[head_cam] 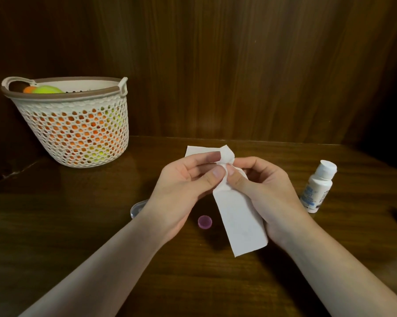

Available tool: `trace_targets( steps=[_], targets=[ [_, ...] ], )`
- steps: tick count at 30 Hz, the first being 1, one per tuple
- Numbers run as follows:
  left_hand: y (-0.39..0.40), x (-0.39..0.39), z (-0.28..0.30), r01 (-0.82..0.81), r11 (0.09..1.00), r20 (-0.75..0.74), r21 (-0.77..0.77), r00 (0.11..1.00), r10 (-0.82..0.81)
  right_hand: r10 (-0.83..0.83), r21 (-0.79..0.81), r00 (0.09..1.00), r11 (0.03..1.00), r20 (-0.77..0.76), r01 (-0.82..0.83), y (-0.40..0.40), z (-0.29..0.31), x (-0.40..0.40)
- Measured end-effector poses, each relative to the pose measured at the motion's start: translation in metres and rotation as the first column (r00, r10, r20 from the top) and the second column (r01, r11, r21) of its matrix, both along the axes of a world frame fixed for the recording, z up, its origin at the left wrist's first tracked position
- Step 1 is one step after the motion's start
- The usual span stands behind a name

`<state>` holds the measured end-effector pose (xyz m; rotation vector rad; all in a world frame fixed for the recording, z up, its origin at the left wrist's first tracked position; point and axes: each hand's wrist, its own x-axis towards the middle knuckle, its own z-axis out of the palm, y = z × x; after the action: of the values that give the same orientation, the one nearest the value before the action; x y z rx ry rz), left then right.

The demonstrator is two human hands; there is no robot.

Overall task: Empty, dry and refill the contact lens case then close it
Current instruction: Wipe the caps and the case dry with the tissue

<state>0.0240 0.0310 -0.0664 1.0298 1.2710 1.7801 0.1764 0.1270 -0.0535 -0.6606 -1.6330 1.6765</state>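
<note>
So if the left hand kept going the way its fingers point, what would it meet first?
The left hand points right: past the tissue it pinches, it would probably meet the right hand first.

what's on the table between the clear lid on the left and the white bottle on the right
In the head view, between the clear lid and white bottle lie a purple cap and the hanging tissue.
</note>
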Motion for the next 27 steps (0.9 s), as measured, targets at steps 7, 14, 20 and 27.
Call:
trace_targets(
  steps=[7, 14, 20, 27],
  targets=[
    [-0.003, 0.002, 0.003, 0.058, 0.998, 0.037, 0.015, 0.998, -0.059, 0.091, -0.131, 0.995, 0.987, -0.029, -0.094, 0.0, 0.001, 0.001],
    [-0.002, 0.001, 0.002, 0.064, 0.997, 0.085, 0.036, 0.994, -0.067, 0.121, -0.118, 0.992, 0.985, -0.03, -0.124, 0.004, 0.004, -0.002],
    [-0.001, 0.003, 0.005, 0.081, 0.997, 0.073, 0.02, 0.994, -0.082, 0.23, -0.255, 0.966, 0.933, -0.118, -0.254, 0.006, -0.003, -0.001],
    [-0.002, 0.001, 0.004, 0.114, 0.993, 0.153, -0.008, 0.982, -0.112, 0.378, -0.199, 0.921, 0.9, -0.091, -0.389, 0.015, 0.005, 0.006]
  ],
)
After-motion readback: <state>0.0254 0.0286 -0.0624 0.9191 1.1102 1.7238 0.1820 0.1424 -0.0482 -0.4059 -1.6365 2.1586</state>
